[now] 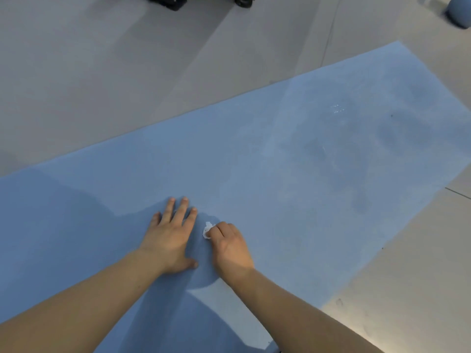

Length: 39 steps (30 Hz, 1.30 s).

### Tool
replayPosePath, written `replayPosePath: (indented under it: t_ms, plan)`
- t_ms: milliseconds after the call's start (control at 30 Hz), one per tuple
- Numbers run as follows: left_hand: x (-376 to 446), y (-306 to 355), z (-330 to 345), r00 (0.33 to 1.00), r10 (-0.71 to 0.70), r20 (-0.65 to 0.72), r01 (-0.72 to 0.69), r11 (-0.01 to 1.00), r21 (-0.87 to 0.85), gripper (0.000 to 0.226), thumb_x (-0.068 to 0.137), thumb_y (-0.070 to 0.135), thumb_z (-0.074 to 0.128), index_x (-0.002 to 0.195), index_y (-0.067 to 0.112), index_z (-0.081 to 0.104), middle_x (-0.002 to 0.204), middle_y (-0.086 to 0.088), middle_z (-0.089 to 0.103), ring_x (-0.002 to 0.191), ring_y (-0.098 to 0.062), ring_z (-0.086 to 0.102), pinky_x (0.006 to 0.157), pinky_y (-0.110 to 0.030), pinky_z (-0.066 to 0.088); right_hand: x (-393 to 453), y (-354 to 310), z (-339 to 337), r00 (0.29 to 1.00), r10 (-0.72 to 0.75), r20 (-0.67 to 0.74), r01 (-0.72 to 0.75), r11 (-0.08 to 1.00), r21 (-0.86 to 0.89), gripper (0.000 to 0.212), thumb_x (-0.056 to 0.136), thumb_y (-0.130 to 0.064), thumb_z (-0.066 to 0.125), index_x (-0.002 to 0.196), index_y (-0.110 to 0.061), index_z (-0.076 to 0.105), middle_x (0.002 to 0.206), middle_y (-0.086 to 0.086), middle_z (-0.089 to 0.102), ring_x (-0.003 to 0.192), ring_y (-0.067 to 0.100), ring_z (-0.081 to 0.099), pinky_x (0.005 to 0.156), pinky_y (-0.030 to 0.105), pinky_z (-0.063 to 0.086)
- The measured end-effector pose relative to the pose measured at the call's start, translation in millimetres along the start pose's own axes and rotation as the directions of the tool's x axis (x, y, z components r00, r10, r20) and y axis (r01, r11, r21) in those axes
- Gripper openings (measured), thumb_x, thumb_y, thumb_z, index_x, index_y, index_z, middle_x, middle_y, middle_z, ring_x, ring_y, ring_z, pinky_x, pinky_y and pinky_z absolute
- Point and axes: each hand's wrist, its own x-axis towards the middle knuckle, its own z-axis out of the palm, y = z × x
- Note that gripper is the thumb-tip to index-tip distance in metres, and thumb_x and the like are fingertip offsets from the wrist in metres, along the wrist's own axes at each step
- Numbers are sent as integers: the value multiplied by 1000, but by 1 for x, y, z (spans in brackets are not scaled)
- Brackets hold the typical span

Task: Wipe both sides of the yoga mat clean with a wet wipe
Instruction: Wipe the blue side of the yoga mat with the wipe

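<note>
Blue mat (254, 154) lies flat on the grey floor (102, 72), running from your left up toward the far right. On its near left part, your left hand (170, 235) presses down with fingers straight and spread, pinning the mat. Just right of that hand, your right hand (230, 247) curls its fingers around a crumpled white wipe (207, 230), which peeks out past the knuckles and touches the mat. Farther right on the mat you can see dull smudges and a small glinting wet patch (337, 108). You look to be mid-wipe on this upper side; the underside is likely not yet done. Next, sweep the wipe rightward toward those smudges, keeping your left palm planted so the mat doesn't slide or bunch.
</note>
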Motion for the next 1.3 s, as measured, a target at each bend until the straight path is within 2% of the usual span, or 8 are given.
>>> replayPosePath:
  t_ms: [133,233,333,433,600,767,933,1300]
  plan:
    - [-5,0,-8,1000,8,-5,-8,1000,-19,114,79,71,63,160,20,2,167,-4,-16,154,-30,-13,123,-48,8,11,0,-18,994,-40,104,38,999,19,15,85,-12,52,90,-13,67,82,5,61,69,27,58,65,31,51]
    - [-10,3,-27,991,8,-134,-48,955,-292,71,88,56,63,146,21,43,152,-3,43,141,-24,38,112,-33,34,28,-7,-57,982,117,150,-142,975,168,14,85,-15,62,97,-18,67,90,4,66,82,24,61,75,29,47]
    - [-25,13,-65,992,-94,-87,-15,588,-808,45,90,37,71,131,21,61,113,5,68,103,-14,65,86,-27,49,50,-25,-112,887,416,202,-462,788,406,11,85,-22,69,95,-26,66,85,-5,67,73,8,61,71,21,50]
    - [-46,25,-109,998,-45,-31,-19,261,-965,35,87,38,77,117,24,66,101,1,74,95,-16,71,79,-32,55,66,-45,-169,812,495,309,-580,623,525,12,83,-19,73,93,-24,69,87,-1,72,78,14,68,72,27,54]
    - [-84,42,-168,995,29,-94,-95,39,-995,29,88,32,78,110,16,66,98,-1,78,91,-16,75,87,-37,57,83,-88,-255,769,508,387,-633,524,570,17,83,-13,76,97,-11,68,95,14,71,89,27,71,85,38,58]
    - [-118,54,-203,985,44,-167,-161,-119,-980,20,95,13,69,114,9,65,112,-10,74,96,-23,74,86,-36,58,88,-118,-335,793,495,356,-610,651,452,8,88,-8,69,92,-11,64,81,5,69,73,16,67,70,28,53]
    - [-134,57,-203,979,-37,-199,-203,-152,-967,17,96,10,65,113,6,66,110,-9,75,98,-25,74,91,-41,57,97,-120,-357,803,414,430,-570,745,346,10,87,-11,68,95,-9,62,81,5,68,67,14,63,69,28,53]
    - [-99,132,-201,877,-457,-150,-119,95,-988,8,98,11,62,103,15,66,101,-5,73,88,-21,71,85,-37,58,113,-7,-302,822,107,560,-450,723,523,7,85,-11,64,91,-11,60,84,5,64,70,15,61,69,29,50]
